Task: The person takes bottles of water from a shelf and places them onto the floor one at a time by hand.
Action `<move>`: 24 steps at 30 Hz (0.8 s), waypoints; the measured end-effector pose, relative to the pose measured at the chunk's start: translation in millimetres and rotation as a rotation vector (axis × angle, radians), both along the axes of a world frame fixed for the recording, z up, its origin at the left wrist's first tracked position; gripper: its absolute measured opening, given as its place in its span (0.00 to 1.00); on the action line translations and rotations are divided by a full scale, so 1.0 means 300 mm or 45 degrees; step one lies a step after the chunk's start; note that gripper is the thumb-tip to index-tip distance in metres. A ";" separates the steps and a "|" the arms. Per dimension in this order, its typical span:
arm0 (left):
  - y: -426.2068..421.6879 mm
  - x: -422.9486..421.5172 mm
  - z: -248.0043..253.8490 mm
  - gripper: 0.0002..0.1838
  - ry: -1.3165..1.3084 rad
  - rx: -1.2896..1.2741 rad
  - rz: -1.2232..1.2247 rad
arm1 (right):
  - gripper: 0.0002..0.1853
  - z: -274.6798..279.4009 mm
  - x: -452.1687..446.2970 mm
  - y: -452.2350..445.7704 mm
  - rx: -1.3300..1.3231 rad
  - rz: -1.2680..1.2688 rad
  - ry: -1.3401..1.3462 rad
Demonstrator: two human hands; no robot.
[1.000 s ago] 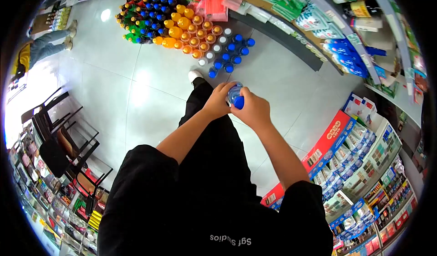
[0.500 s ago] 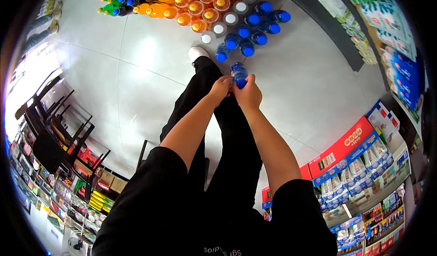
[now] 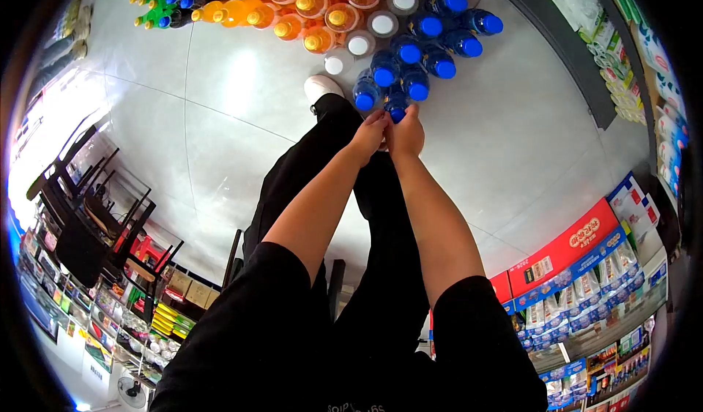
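Note:
A dark blue bottle with a blue cap (image 3: pixel 396 106) is in front of me at the near edge of a group of matching bottles. My right hand (image 3: pixel 406 134) is closed around its near side, with the thumb by the cap. From the other side my left hand (image 3: pixel 370 137) grips the same bottle, its fingers partly hidden. Just beyond stand more blue-capped bottles (image 3: pixel 417 88), upright on the floor and close to the held one. Left of them is a row of white-capped bottles (image 3: pixel 382 24).
Orange drink bottles (image 3: pixel 312 4) and green-capped bottles (image 3: pixel 157 9) stand further left. A grey floor (image 3: pixel 242 134) surrounds my legs. Black chairs (image 3: pixel 80 244) are at left, a red display box (image 3: pixel 564 244) at right. A dark shelf base (image 3: pixel 564 46) edges the upper right.
Both hands have moved forward with the bottle, away from my body, bringing it up against the group of blue-capped bottles. My view has shifted slightly closer to the rows.

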State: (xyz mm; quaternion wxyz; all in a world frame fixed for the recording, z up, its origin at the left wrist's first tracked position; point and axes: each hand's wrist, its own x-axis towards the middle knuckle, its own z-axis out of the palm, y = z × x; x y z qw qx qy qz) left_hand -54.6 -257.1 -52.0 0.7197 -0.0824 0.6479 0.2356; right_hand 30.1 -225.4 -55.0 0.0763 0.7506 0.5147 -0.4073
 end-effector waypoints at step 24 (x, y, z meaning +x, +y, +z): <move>0.091 -0.003 0.409 0.22 0.040 0.005 -0.286 | 0.36 0.311 0.104 -0.012 -0.115 -0.046 0.403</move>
